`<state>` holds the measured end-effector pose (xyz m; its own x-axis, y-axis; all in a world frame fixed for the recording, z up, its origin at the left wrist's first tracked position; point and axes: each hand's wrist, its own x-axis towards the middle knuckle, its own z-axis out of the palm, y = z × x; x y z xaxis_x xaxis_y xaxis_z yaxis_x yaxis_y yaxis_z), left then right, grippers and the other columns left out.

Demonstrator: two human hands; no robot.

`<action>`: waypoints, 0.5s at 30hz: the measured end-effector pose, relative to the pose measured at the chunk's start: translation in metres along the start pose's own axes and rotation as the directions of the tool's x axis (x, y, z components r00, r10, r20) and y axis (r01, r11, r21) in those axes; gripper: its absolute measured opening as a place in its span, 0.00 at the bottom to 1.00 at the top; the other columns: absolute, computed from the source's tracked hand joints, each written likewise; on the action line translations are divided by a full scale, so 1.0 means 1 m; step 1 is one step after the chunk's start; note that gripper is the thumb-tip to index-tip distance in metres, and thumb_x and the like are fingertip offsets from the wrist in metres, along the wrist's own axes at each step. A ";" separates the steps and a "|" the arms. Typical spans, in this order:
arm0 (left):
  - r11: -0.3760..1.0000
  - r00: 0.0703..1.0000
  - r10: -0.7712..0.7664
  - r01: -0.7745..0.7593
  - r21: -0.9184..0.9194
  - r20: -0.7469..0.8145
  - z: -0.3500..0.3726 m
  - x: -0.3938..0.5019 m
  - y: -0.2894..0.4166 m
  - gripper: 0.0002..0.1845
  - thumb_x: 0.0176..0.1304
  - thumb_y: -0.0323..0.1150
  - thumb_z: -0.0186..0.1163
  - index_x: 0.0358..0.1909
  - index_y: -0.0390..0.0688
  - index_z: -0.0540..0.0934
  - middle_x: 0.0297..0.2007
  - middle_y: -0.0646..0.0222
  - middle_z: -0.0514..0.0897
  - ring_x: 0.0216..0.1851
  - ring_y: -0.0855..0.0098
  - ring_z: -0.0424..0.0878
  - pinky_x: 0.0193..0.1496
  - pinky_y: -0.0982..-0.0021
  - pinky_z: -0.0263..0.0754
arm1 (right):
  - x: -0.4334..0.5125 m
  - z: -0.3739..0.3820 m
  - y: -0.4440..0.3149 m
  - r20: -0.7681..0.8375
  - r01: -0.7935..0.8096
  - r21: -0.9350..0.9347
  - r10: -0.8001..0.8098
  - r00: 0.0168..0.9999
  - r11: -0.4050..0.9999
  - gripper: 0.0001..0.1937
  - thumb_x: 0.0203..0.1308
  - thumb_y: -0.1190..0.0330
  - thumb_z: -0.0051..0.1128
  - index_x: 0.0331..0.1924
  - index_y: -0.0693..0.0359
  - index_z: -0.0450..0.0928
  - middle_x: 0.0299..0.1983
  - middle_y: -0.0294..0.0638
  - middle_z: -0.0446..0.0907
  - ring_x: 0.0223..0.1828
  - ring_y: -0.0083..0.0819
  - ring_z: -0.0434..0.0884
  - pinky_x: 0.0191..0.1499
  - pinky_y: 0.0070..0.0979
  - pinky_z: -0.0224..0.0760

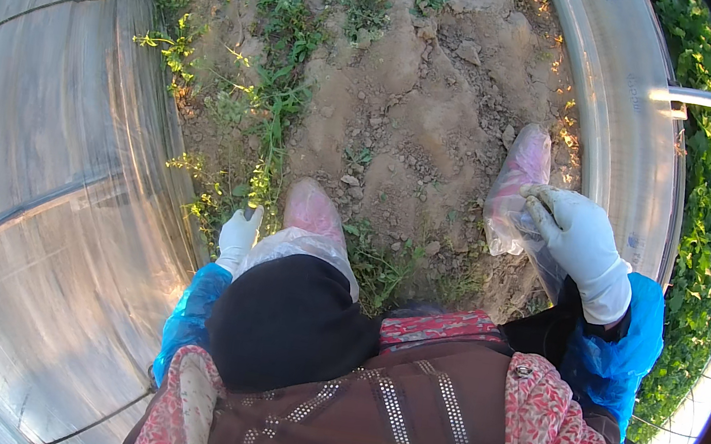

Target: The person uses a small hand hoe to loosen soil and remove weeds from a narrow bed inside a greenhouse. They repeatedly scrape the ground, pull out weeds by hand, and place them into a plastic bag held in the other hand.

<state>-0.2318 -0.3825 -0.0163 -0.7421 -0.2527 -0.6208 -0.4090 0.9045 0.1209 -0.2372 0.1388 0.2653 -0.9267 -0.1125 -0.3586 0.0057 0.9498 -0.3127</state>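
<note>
My right hand (580,231), in a white glove with soiled fingertips, is over my right leg. Its fingers are bent and overlap the clear plastic cover (508,227) on my right foot in the view; whether they grip the plastic is unclear. My left hand (238,239), also white-gloved, hangs low beside my left foot (313,207), close to small yellow-green weeds (259,183). A small dark spot shows at its fingertips, too small to name. Blue plastic sleeve covers (635,333) are on both forearms. Pinkish footwear shows through the plastic on both feet.
Dry, cracked soil (406,112) with a strip of green weeds (284,73) runs ahead. Plastic film sheeting (59,129) held by cords rises at the left. At the right are a clear film edge (618,123), a pale pipe (708,100) and leafy plants (706,226).
</note>
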 end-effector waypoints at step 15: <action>0.976 0.961 0.210 -0.196 0.091 -0.178 0.032 0.030 0.007 0.24 0.72 0.54 0.53 0.42 0.40 0.79 0.32 0.53 0.86 0.28 0.55 0.84 0.34 0.55 0.80 | 0.004 0.008 -0.005 0.053 0.012 -0.008 -0.012 0.999 1.000 0.10 0.65 0.62 0.55 0.40 0.59 0.82 0.33 0.51 0.82 0.37 0.53 0.82 0.40 0.43 0.76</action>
<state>-0.2398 -0.3727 -0.0588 -0.8937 -0.1145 -0.4338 -0.2055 0.9639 0.1691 -0.2382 0.1313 0.2583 -0.9053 -0.1391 -0.4014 -0.0088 0.9508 -0.3096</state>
